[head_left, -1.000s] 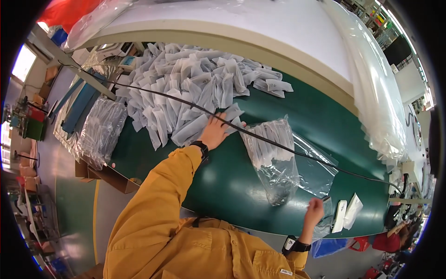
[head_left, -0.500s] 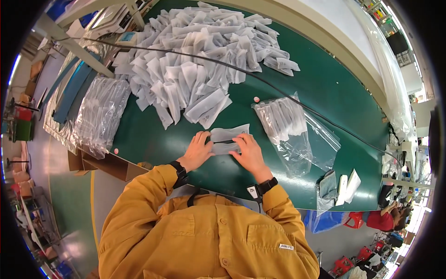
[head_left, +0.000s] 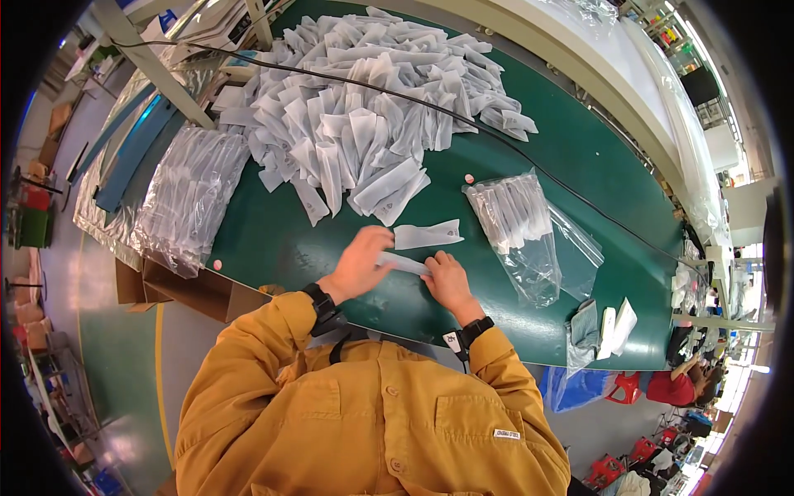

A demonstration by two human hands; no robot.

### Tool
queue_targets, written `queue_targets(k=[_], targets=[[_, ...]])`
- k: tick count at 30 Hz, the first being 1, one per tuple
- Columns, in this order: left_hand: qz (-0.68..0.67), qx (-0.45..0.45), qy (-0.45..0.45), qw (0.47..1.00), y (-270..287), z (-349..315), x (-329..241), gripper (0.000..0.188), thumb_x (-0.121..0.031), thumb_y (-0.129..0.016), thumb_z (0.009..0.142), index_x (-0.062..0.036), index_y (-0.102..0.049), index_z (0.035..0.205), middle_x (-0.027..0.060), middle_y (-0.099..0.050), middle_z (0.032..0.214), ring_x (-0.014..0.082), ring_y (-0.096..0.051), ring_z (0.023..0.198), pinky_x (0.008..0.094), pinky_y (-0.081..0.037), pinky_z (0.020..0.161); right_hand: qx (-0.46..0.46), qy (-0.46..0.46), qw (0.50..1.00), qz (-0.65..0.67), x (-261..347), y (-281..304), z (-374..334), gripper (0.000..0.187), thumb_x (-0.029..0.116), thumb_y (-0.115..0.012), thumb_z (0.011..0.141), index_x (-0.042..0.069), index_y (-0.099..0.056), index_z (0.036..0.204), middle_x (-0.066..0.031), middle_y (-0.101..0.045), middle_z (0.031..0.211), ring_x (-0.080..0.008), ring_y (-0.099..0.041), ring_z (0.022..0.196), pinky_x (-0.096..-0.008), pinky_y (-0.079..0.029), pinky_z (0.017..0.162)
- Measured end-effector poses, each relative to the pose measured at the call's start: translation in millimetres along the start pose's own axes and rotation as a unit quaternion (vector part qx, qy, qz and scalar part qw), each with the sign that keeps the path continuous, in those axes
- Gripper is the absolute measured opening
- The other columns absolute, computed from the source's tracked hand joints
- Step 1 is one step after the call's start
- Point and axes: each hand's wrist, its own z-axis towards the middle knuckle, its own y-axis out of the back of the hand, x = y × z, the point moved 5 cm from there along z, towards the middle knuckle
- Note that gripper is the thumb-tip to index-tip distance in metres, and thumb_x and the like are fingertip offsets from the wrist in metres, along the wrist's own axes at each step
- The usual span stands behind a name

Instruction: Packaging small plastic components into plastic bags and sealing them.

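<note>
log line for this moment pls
left hand on white folded piece | right hand on same piece | second piece beside | green table

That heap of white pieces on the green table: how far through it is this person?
Done: a clear bag right of the hands already holds a bundle of pieces. In hand: the left hand and right hand press one white piece flat; another piece lies just beyond. Left: the big heap looks mostly untouched.

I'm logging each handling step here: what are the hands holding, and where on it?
Both hands, left hand and right hand, hold one pale folded piece, one at each end, low over the green table.
</note>
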Motion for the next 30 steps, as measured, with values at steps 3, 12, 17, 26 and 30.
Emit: queue_targets(k=[3,12,17,26,30], targets=[[0.081,0.047,-0.071,0.993,-29,-12,-2,0.02,-0.007,-0.059,0.085,-0.0054,-0.057,0.105,0.0094,-0.056,0.101,0.0285,-0.056,0.095,0.0409,-0.047,0.08,0.034,0.019,0.999,-0.005,3,2,-2,0.032,0.022,-0.078,0.07,0.007,-0.061,0.093,-0.0096,-0.056,0.095,-0.0317,-0.056,0.091,-0.043,-0.048,0.077],[0.17,0.21,-0.069,0.96,-71,-41,7,0.022,-0.011,-0.054,0.083,-0.0095,-0.059,0.104,0.0084,-0.052,0.094,0.0261,-0.053,0.091,0.0365,-0.044,0.08,-0.153,0.187,0.969,-0.053,9,40,57,0.03,0.021,-0.077,0.072,0.009,-0.063,0.096,-0.0066,-0.056,0.1,-0.0293,-0.052,0.103,-0.0429,-0.044,0.084],[0.195,0.209,-0.044,0.957,-71,-48,-1,0.026,-0.011,-0.057,0.082,-0.0099,-0.062,0.108,0.0062,-0.054,0.096,0.0247,-0.054,0.094,0.0368,-0.045,0.084,0.042,0.162,0.986,0.026,6,-6,85,0.023,0.015,-0.07,0.079,0.01,-0.064,0.1,-0.0066,-0.059,0.111,-0.0297,-0.052,0.111,-0.0447,-0.043,0.088],[0.204,0.222,-0.003,0.953,-75,-60,-1,0.024,-0.013,-0.063,0.078,-0.0081,-0.06,0.101,0.0067,-0.055,0.097,0.0253,-0.053,0.097,0.038,-0.045,0.084,0.016,0.101,0.956,0.273,17,3,89,0.024,0.015,-0.066,0.083,0.011,-0.063,0.107,-0.0091,-0.059,0.112,-0.0328,-0.055,0.107,-0.0433,-0.046,0.086],[0.205,0.224,0.024,0.952,-67,-62,0,0.025,-0.014,-0.067,0.075,-0.0073,-0.059,0.099,0.0094,-0.055,0.103,0.0273,-0.053,0.103,0.04,-0.044,0.09,-0.043,0.17,0.967,0.183,22,21,70,0.034,0.019,-0.07,0.081,0.009,-0.06,0.112,-0.0121,-0.058,0.107,-0.035,-0.057,0.102,-0.0425,-0.048,0.082]])
